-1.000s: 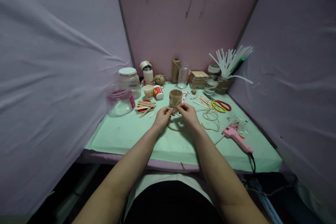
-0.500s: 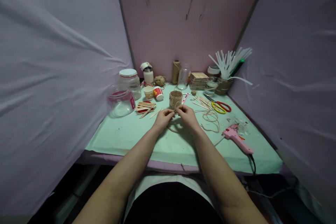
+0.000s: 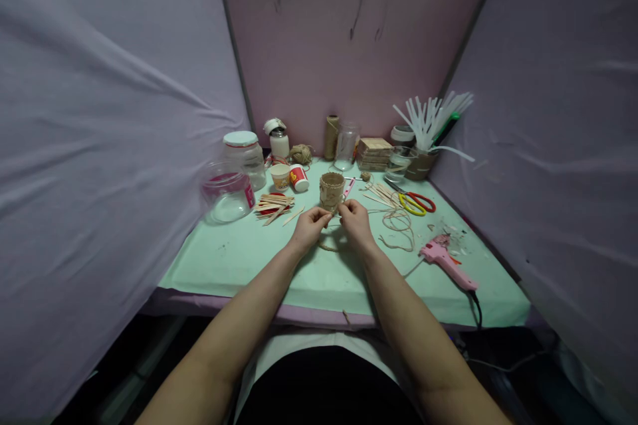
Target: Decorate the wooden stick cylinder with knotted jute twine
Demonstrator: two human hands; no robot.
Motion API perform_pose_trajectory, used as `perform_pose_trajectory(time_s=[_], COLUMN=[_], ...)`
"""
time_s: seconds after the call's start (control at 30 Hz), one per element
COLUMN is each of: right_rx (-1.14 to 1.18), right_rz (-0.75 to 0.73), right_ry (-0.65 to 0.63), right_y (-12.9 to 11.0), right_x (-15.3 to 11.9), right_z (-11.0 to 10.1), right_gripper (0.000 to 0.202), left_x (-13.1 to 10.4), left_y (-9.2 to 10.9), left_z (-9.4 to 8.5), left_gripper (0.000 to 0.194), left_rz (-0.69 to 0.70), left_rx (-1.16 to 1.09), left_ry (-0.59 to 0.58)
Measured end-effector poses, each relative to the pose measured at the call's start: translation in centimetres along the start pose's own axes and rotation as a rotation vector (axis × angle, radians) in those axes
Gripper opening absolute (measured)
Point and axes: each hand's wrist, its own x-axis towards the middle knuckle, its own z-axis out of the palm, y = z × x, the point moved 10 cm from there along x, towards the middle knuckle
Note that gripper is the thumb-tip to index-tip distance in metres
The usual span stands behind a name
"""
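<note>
The pot [image 3: 331, 192], small and brown with a ropy rim, is stood upright on the worktop [image 3: 239, 264], just beyond the fingertips. The left hand [image 3: 312, 224] is narrowed to a pinch and the right hand [image 3: 353, 220] likewise, their tips near each other; cord [image 3: 329, 249] appears to be held in both, and a curve of it is seen on the worktop below them. The step in hand is judged to be fine fingertip work on the cord; for the next move, a steady pinch and free slack seem called for. To the right, twine [image 3: 397, 220], sticks [image 3: 381, 195], scissors [image 3: 407, 195] and a glue gun [image 3: 451, 267] are laid out; to the left, a stick pile [image 3: 274, 204] is set before two cups [image 3: 299, 178]. The pinched bit is hard to make out — tiny, and mostly covered by fingers — and whether the pot is touched cannot be told. The pot's foot is partly masked, its inside is dim, and the forearms [image 3: 252, 302] are cut off at the lower edge.
</note>
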Motion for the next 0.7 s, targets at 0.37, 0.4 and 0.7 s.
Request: perform_pose_trajectory(time_s=[0.37, 0.4, 0.7], right_rx=[-0.039, -0.051, -0.327], right_rz=[-0.056, -0.11, -0.553], right_ry=[-0.21, -0.203, -0.252], right_y=[-1.3, -1.8, -5.3], right_x=[-0.2, -0.3, -1.7], right_z=[1.4, 1.3, 2.0], right_gripper=[0.016, 0.022, 0.009], left_x=[0.4, 0.5, 0.3], left_y=[-0.5, -0.4, 0.4], left_z=[-1.6, -1.8, -2.1], left_gripper=[0.023, 0.022, 0.018], left_rz=[0.036, 0.053, 0.13], left_rx=[0.03, 0.05, 0.133], left_ry=[0.108, 0.121, 0.151])
